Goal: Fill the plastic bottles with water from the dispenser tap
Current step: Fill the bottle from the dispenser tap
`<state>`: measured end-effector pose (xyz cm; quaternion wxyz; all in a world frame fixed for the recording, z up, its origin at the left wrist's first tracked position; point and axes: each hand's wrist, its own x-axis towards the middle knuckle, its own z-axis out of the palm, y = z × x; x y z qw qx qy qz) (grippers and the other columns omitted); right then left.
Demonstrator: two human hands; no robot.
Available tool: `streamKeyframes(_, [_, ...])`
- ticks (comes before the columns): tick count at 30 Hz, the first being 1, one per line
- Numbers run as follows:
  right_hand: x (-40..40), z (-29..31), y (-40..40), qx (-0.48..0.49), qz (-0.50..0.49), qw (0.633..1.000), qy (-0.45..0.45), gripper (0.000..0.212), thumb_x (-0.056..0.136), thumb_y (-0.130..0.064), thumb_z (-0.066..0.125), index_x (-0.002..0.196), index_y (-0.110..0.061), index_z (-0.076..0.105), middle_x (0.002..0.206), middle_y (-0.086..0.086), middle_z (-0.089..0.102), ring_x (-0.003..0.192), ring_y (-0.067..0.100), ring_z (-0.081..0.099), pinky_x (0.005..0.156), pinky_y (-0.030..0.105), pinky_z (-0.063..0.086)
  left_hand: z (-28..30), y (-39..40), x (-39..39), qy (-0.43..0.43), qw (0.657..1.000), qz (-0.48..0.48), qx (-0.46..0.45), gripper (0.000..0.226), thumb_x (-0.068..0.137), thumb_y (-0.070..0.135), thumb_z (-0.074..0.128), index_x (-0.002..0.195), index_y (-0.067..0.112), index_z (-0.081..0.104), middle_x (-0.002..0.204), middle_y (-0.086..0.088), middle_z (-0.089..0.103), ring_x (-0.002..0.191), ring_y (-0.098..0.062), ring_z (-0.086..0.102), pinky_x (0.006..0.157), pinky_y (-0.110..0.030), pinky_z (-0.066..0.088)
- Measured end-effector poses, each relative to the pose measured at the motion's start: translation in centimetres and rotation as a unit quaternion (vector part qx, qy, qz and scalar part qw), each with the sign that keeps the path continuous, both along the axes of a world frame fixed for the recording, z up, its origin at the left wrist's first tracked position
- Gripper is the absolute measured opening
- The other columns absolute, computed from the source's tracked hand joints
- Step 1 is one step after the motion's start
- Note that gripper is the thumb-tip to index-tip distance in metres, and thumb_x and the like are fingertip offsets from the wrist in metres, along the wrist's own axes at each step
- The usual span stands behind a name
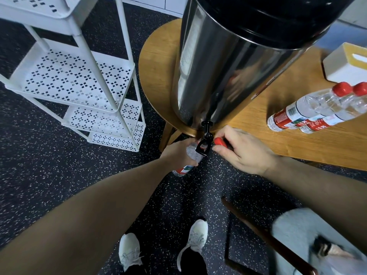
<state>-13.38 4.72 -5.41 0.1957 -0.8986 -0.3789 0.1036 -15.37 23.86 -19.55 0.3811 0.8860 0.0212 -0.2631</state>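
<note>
The left hand [178, 149] holds a bottle [191, 157] right under the tap [204, 141], leaning a bit, mouth up. The right hand [240, 149] pinches the red cap [219, 141] beside the tap. Two capped bottles [309, 110] stand farther right.

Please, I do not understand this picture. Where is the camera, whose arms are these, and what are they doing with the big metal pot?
The camera sits on a person's head and looks down, so the arms are theirs. The metal pot is a water dispenser on a wooden table. The left hand holds a plastic bottle under the black tap. The right hand holds a red cap in its fingers beside the tap. Two capped bottles lie on the table near a white box.
</note>
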Motion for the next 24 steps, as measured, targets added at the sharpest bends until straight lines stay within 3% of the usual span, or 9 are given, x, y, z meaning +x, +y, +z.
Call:
streamKeyframes(8, [0.3,-0.1,1.2,0.053,-0.008,0.999,0.005,0.042,0.096,-0.051,0.038,0.101,-0.011,0.051,0.091,0.000,0.057,0.080,0.011,0.050,0.071,0.029,0.043,0.4,0.0,0.0,-0.013,1.000,-0.004,-0.005,0.074,0.076,0.037,0.082,0.141,0.035,0.047,0.127,0.011,0.063,0.114,-0.015,0.059,0.084,-0.024,0.039])
streamKeyframes(12, [0.3,0.2,1.6,0.067,-0.011,0.998,0.017,0.055,0.097,-0.060,0.028,0.102,-0.011,0.051,0.094,0.004,0.060,0.084,0.019,0.056,0.076,0.037,0.048,0.4,0.1,0.0,-0.012,1.000,-0.007,-0.002,0.073,0.076,0.038,0.082,0.140,0.036,0.047,0.126,0.011,0.062,0.114,-0.017,0.060,0.083,-0.026,0.040])
streamKeyframes(17, [0.2,0.2,2.3,0.058,-0.012,0.997,0.051,0.048,0.093,-0.069,0.026,0.105,-0.026,0.043,0.094,0.003,0.062,0.078,0.021,0.060,0.069,0.043,0.050,0.4,0.0,0.0,-0.013,1.000,-0.005,0.003,0.069,0.077,0.037,0.081,0.138,0.032,0.049,0.124,0.009,0.063,0.113,-0.018,0.060,0.082,-0.026,0.040])
streamKeyframes(21, [0.3,0.1,2.6,0.013,-0.028,0.996,0.080,0.061,0.085,-0.080,0.016,0.110,-0.030,0.042,0.099,-0.003,0.066,0.076,0.019,0.063,0.068,0.042,0.051,0.4,0.0,0.0,-0.014,1.000,-0.007,0.004,0.069,0.079,0.034,0.080,0.140,0.028,0.048,0.125,0.007,0.063,0.114,-0.017,0.059,0.083,-0.024,0.038])
streamKeyframes(24, [0.4,-0.3,2.5,0.000,-0.027,0.994,0.106,0.059,0.085,-0.079,0.017,0.109,-0.031,0.040,0.097,-0.001,0.068,0.082,0.021,0.064,0.070,0.042,0.051,0.5,0.0,0.0,-0.018,1.000,-0.010,0.002,0.069,0.077,0.037,0.081,0.138,0.029,0.048,0.125,0.008,0.062,0.113,-0.016,0.059,0.081,-0.026,0.040])
